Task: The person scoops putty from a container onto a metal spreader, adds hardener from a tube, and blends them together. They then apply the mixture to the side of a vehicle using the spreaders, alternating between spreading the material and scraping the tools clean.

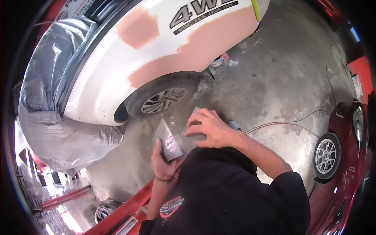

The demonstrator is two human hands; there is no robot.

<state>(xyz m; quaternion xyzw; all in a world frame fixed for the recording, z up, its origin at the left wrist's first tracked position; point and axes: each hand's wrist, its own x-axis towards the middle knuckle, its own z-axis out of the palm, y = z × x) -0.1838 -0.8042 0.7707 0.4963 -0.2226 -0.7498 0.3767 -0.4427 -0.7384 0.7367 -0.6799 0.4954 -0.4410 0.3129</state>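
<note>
My left hand (163, 167) is closed around the lower edge of a flat grey putty plate (161, 135), its thumb along the near side. A pinkish smear of putty (170, 141) lies on the plate's face. Just to the right, my right hand (209, 128) curls its fingers over a thin grey flat spreader (194, 138), partly hidden and blurred. The two flat pieces are close together, with a small gap between them. Beyond my hands stands a white car body panel (105, 84) with several salmon-coloured filler patches (160, 64) above its wheel (164, 100).
Grey plastic sheeting (55, 58) covers the car's left end. A dark red car (340, 172) stands on the right. Hoses (282, 123) run over the concrete floor (274, 78). A red metal beam (125, 207) lies at lower left. A small tub (216, 62) sits behind the wheel.
</note>
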